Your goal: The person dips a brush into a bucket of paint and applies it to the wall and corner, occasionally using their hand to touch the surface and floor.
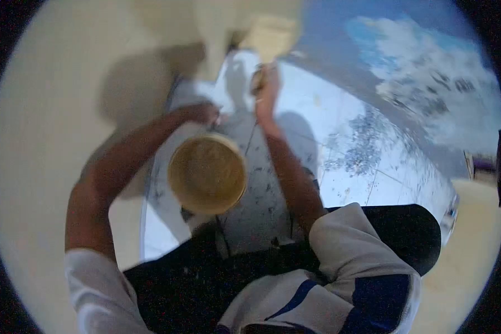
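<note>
At twelve o'clock, the right hand (268, 92) seems closed around a pale, blurred tool (270, 34); a steady wrist should serve well. At eleven, the left hand (207, 113), its grip unclear, is near the bucket (235, 192).

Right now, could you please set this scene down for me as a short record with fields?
Left hand: just beyond the bucket's rim in the picture; blurred, hold unclear
Right hand: reaching farther out, beside a pale block; blur hides the exact grip
Bucket: round, open-topped, tan inside, below both hands in the picture; contents unclear
Floor: pale tiles with dark specks, a denser patch toward the right
Wall: cream, along the left
Sleeves: short, pale
</note>
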The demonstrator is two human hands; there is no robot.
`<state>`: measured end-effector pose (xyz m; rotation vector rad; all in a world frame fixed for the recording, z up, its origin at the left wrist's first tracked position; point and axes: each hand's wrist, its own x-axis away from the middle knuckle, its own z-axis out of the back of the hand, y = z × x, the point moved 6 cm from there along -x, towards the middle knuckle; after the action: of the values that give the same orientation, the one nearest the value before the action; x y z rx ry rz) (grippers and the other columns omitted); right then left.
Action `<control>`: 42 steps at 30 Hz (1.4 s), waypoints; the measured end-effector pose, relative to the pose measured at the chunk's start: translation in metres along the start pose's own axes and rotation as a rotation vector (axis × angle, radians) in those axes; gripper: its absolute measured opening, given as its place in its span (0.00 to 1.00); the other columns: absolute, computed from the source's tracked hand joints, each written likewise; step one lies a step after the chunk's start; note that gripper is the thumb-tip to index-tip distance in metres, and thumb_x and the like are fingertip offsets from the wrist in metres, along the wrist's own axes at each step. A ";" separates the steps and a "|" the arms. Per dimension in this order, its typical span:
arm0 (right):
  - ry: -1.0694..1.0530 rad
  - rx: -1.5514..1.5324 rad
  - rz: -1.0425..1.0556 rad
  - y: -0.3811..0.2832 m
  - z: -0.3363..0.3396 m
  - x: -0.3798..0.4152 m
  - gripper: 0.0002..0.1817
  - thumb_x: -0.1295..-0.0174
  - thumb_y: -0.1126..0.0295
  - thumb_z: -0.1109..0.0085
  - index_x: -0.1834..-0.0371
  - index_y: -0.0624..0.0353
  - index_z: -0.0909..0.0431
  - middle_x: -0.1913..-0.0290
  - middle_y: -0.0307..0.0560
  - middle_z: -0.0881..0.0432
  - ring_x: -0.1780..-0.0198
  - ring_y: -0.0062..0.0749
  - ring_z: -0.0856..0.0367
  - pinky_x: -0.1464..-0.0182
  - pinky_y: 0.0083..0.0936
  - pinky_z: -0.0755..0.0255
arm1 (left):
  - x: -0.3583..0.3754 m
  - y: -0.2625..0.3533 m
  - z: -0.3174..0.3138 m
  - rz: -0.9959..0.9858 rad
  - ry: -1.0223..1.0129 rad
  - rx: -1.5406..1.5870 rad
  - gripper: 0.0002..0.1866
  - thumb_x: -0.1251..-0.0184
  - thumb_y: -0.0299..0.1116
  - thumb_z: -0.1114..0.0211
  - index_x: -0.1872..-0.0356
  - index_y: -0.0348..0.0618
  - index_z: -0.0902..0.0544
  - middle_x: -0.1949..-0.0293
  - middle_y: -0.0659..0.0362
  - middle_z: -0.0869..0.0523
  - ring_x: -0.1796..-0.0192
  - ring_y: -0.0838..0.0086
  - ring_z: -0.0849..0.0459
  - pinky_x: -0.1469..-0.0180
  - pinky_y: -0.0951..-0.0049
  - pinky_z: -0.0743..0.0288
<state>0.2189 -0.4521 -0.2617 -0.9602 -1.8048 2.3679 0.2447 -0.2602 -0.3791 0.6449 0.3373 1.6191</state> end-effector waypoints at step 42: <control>-1.406 0.032 0.637 -0.037 -0.101 0.226 0.16 0.34 0.62 0.53 0.49 0.57 0.24 0.51 0.52 0.21 0.47 0.45 0.25 0.43 0.37 0.33 | 0.008 -0.012 0.004 0.353 -0.167 0.017 0.21 0.37 0.41 0.44 0.79 0.32 0.19 0.78 0.42 0.19 0.73 0.51 0.20 0.67 0.55 0.26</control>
<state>0.0704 -0.2693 -0.3477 0.5062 -1.6987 3.9911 0.2565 -0.2509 -0.3814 0.8835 0.1181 1.8823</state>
